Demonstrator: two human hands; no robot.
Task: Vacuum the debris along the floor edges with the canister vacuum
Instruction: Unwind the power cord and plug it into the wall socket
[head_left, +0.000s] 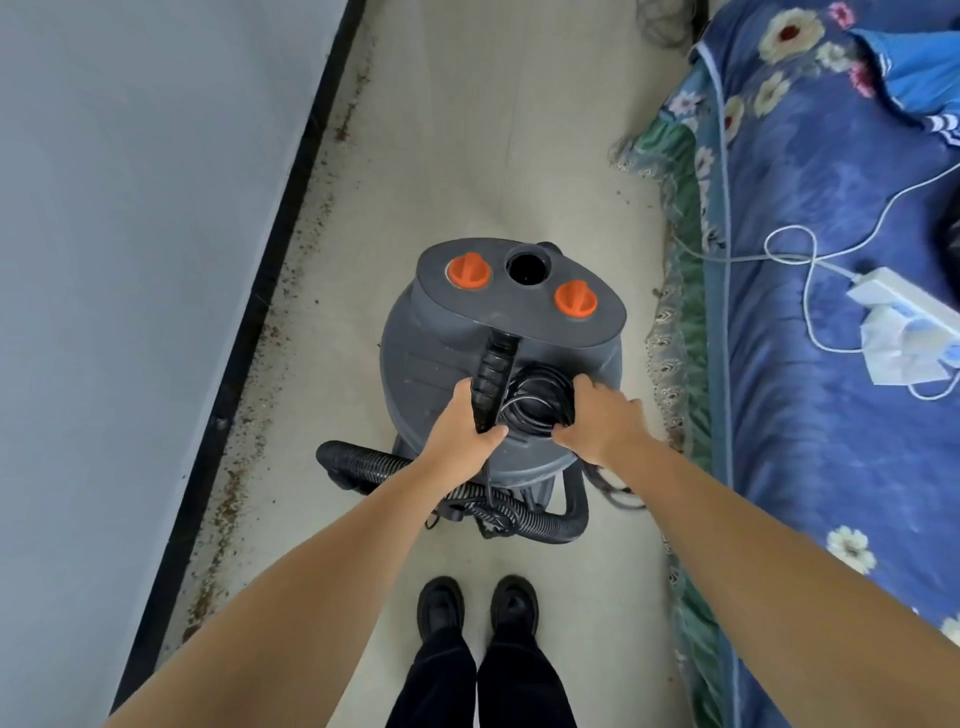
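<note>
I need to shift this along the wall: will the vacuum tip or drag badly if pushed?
The vacuum looks tall and top-wide, so a high push may tip it. Its hose trails loose on the floor and could snag. The coiled cord looks floppy and may slip off.

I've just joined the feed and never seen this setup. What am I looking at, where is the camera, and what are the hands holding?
One head-worn camera looks down at a person's own arms and shoes. Both hands are on a grey canister vacuum standing on the floor. The left hand grips its black handle; the right hand holds the coiled cord. The hose lies behind the vacuum. Brown debris lines the baseboard on the left. A bed is on the right.
</note>
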